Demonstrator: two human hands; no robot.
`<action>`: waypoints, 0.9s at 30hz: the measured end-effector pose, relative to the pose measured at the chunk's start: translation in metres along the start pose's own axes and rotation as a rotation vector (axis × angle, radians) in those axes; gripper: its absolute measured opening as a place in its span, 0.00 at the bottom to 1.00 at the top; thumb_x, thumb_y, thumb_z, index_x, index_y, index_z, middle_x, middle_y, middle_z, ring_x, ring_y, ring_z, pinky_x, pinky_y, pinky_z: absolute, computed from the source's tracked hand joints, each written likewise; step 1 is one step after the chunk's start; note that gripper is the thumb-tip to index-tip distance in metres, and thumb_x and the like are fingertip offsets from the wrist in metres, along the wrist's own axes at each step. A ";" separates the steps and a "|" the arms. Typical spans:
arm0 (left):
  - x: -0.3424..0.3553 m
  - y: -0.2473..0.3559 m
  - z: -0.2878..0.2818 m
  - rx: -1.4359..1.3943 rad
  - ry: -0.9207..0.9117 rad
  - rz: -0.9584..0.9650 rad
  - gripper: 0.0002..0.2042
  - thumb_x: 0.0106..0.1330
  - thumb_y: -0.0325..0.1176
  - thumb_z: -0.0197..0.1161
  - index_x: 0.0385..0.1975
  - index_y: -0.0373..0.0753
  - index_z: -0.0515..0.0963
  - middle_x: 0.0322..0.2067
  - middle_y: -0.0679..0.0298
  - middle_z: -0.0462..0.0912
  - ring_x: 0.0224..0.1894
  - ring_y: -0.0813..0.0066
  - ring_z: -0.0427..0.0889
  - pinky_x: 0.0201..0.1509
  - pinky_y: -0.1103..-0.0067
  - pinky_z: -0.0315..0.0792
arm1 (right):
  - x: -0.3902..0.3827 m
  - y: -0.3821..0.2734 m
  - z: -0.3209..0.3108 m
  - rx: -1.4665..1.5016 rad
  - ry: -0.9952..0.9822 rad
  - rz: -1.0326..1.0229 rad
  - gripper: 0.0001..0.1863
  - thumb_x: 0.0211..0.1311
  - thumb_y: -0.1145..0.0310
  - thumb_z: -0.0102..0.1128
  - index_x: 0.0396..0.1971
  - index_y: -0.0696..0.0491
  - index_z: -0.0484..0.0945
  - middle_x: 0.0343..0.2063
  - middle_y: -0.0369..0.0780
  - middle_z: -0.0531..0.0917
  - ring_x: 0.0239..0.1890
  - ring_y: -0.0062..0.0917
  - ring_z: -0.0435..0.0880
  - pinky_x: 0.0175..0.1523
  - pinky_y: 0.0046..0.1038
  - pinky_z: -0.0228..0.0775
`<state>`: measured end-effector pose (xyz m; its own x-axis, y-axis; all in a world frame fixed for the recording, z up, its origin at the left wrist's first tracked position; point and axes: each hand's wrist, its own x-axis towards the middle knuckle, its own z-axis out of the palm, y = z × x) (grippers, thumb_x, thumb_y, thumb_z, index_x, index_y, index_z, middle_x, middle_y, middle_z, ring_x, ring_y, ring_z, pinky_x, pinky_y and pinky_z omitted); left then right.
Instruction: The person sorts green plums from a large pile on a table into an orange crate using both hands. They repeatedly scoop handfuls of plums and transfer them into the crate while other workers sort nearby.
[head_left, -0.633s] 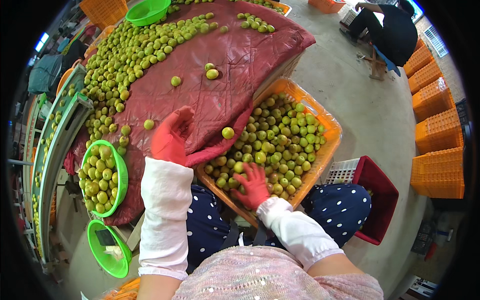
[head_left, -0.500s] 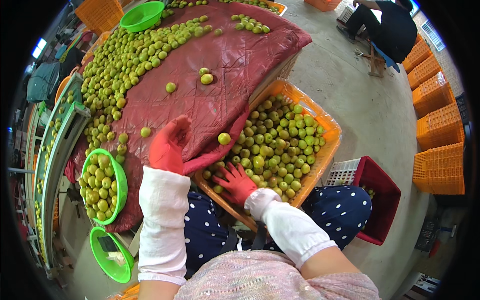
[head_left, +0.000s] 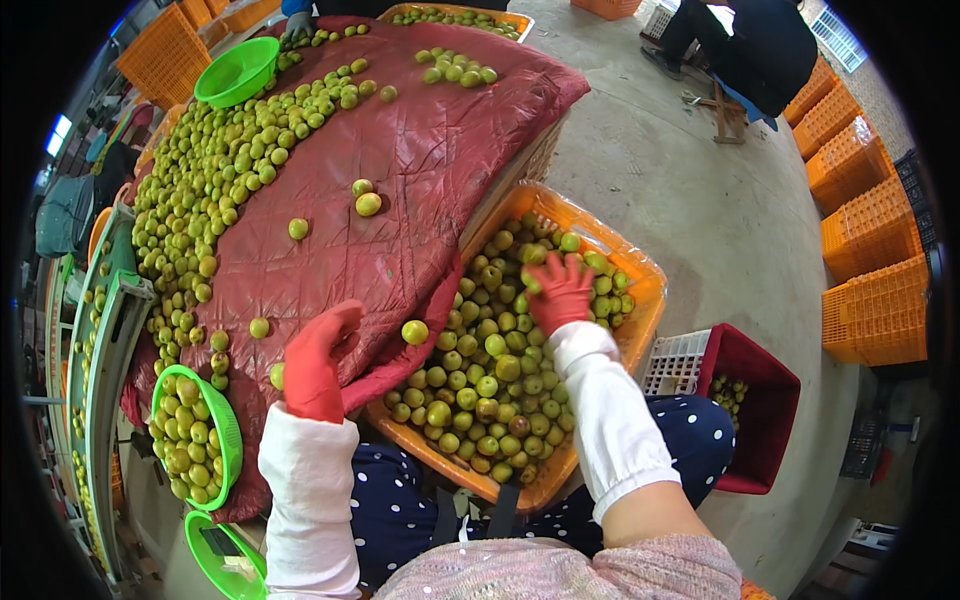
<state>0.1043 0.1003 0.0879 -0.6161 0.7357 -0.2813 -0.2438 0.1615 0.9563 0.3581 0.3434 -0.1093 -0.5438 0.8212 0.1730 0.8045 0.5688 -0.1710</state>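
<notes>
My right hand (head_left: pixel 562 292), in a red glove, reaches into the orange crate (head_left: pixel 650 318) full of round green fruit (head_left: pixel 500 372). Its fingers are spread over the fruit near the crate's far right side. One bright green fruit lies against the fingers' left side; no firm grip on it shows. My left hand (head_left: pixel 322 362), also red-gloved, hovers over the near edge of the dark red padded cloth (head_left: pixel 290 270). Its fingers bend loosely, apart from the thumb, with nothing seen between them. A single fruit (head_left: pixel 414 332) rests on the cloth's fold between my hands.
Fruit (head_left: pixel 215 190) is heaped along the table's left. A green basket (head_left: pixel 236 440) of fruit stands left of my left arm, beside a metal conveyor (head_left: pixel 112 310). A dark red-lined crate (head_left: pixel 770 410) sits right of my knee. Orange crates (head_left: pixel 870 235) line the right; a person (head_left: pixel 765 50) sits beyond.
My right hand has moved from the crate's near left corner to its far right part. My left hand has shifted slightly down and left. A blue-gloved hand appears at the table's far end.
</notes>
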 end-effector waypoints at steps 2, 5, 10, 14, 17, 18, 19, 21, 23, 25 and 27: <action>0.009 -0.006 0.010 0.271 -0.017 0.020 0.18 0.67 0.34 0.56 0.54 0.33 0.75 0.47 0.60 0.82 0.51 0.72 0.78 0.56 0.78 0.70 | 0.004 0.037 -0.001 -0.010 -0.009 0.172 0.27 0.52 0.44 0.63 0.53 0.34 0.77 0.64 0.37 0.65 0.70 0.40 0.54 0.69 0.59 0.39; 0.018 -0.026 0.014 0.405 -0.110 0.016 0.19 0.66 0.31 0.58 0.56 0.31 0.74 0.48 0.58 0.82 0.50 0.70 0.79 0.54 0.77 0.72 | -0.004 0.047 -0.012 0.016 -0.133 0.331 0.29 0.51 0.42 0.62 0.54 0.35 0.76 0.64 0.36 0.65 0.69 0.37 0.56 0.68 0.60 0.41; 0.037 -0.053 0.024 1.055 -0.213 0.298 0.20 0.57 0.32 0.60 0.52 0.46 0.74 0.47 0.48 0.77 0.50 0.45 0.75 0.54 0.63 0.71 | -0.071 0.021 -0.002 0.152 -0.044 0.326 0.25 0.52 0.53 0.63 0.53 0.40 0.76 0.60 0.39 0.67 0.65 0.44 0.60 0.67 0.41 0.57; 0.032 -0.069 0.052 1.400 -0.313 0.359 0.19 0.58 0.37 0.63 0.50 0.48 0.73 0.49 0.50 0.74 0.53 0.45 0.73 0.52 0.60 0.72 | -0.131 -0.043 -0.031 0.071 -0.380 0.297 0.37 0.53 0.57 0.62 0.66 0.33 0.63 0.71 0.42 0.53 0.69 0.56 0.50 0.68 0.56 0.48; 0.032 -0.090 0.073 1.461 -0.287 -0.002 0.20 0.57 0.38 0.64 0.50 0.47 0.72 0.53 0.52 0.72 0.54 0.47 0.73 0.52 0.59 0.72 | -0.159 -0.065 -0.045 0.468 -0.520 0.389 0.38 0.50 0.50 0.62 0.65 0.35 0.65 0.71 0.43 0.52 0.67 0.60 0.55 0.69 0.49 0.52; 0.034 -0.093 0.077 1.352 -0.266 -0.026 0.20 0.58 0.37 0.64 0.51 0.46 0.72 0.55 0.52 0.71 0.55 0.49 0.73 0.54 0.61 0.71 | -0.166 -0.066 -0.049 0.469 -0.493 0.358 0.35 0.52 0.52 0.63 0.63 0.40 0.68 0.70 0.46 0.56 0.65 0.56 0.59 0.68 0.43 0.55; 0.036 -0.096 0.081 1.241 -0.240 -0.052 0.20 0.58 0.36 0.63 0.52 0.44 0.72 0.57 0.52 0.69 0.56 0.50 0.72 0.56 0.64 0.70 | -0.173 -0.066 -0.052 0.471 -0.468 0.323 0.32 0.54 0.55 0.63 0.61 0.45 0.71 0.68 0.49 0.59 0.64 0.53 0.64 0.68 0.38 0.58; 0.032 -0.103 0.080 1.176 -0.354 0.170 0.22 0.58 0.35 0.64 0.54 0.44 0.71 0.57 0.52 0.69 0.57 0.52 0.72 0.59 0.67 0.69 | -0.180 -0.051 -0.035 0.510 -0.362 0.317 0.30 0.53 0.55 0.64 0.58 0.46 0.74 0.65 0.48 0.65 0.63 0.48 0.67 0.67 0.38 0.60; 0.026 -0.117 0.083 0.845 -0.325 0.382 0.37 0.53 0.32 0.71 0.66 0.45 0.63 0.64 0.56 0.64 0.59 0.57 0.71 0.63 0.72 0.65 | -0.181 -0.045 -0.028 0.546 -0.261 0.296 0.28 0.53 0.56 0.64 0.54 0.49 0.76 0.61 0.48 0.70 0.61 0.46 0.69 0.65 0.38 0.61; 0.008 -0.095 0.088 0.710 -0.323 0.323 0.41 0.55 0.32 0.73 0.68 0.39 0.57 0.67 0.54 0.59 0.62 0.63 0.69 0.66 0.72 0.64 | -0.172 -0.042 -0.023 0.582 -0.151 0.249 0.24 0.54 0.59 0.63 0.51 0.53 0.78 0.57 0.49 0.75 0.60 0.45 0.71 0.65 0.37 0.62; -0.003 -0.071 0.075 0.379 -0.329 0.252 0.39 0.59 0.31 0.70 0.69 0.34 0.55 0.66 0.52 0.61 0.64 0.63 0.68 0.67 0.73 0.62 | -0.155 -0.044 -0.023 0.693 -0.008 0.183 0.18 0.57 0.65 0.63 0.46 0.56 0.79 0.51 0.49 0.79 0.57 0.42 0.75 0.63 0.36 0.65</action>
<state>0.1797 0.1354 0.0270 -0.3393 0.9389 -0.0583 0.2048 0.1343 0.9696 0.4127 0.1900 -0.1067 -0.4183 0.9051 0.0761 0.5478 0.3182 -0.7737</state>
